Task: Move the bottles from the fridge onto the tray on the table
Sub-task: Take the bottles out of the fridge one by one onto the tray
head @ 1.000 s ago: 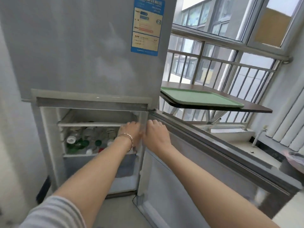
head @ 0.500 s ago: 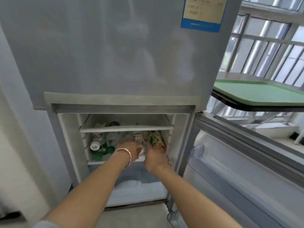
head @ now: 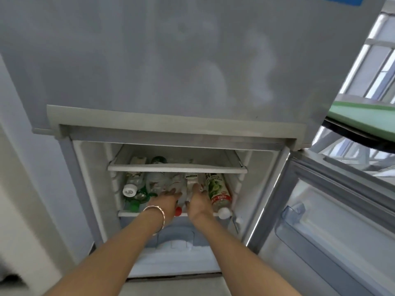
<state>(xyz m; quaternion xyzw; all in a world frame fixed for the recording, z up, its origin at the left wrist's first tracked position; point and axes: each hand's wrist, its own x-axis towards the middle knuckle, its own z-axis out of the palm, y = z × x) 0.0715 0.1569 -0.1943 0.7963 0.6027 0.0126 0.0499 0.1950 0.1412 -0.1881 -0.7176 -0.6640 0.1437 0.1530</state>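
Note:
The fridge's lower compartment point(head: 263, 180) stands open. Several bottles lie on their sides on its middle shelf point(head: 128, 214): a white-capped one point(head: 129, 190) and a green-capped one point(head: 133, 207) at the left, clear ones point(head: 157, 181) in the middle, and a green-labelled bottle point(head: 219, 192) with a white cap at the right. My left hand point(head: 167, 202), bracelet on its wrist, lies palm down on the clear bottles. My right hand point(head: 198, 202) rests on a pale-labelled bottle point(head: 191, 179). A red-capped bottle point(head: 177, 211) shows between my hands. Neither hand has closed around a bottle. The green tray point(head: 363, 117) is at the upper right.
The open fridge door point(head: 333, 221) with its clear door bin point(head: 299, 227) stands to my right. An upper shelf point(head: 177, 167) hangs just over the bottles. The dark table edge point(head: 361, 136) carries the tray, with window bars point(head: 382, 67) behind. A drawer point(head: 177, 238) sits below the bottle shelf.
Both hands have gone from the fridge's front edge into the shelf and now rest on the bottles. The view has swung closer and to the left, pushing the tray to the frame's edge.

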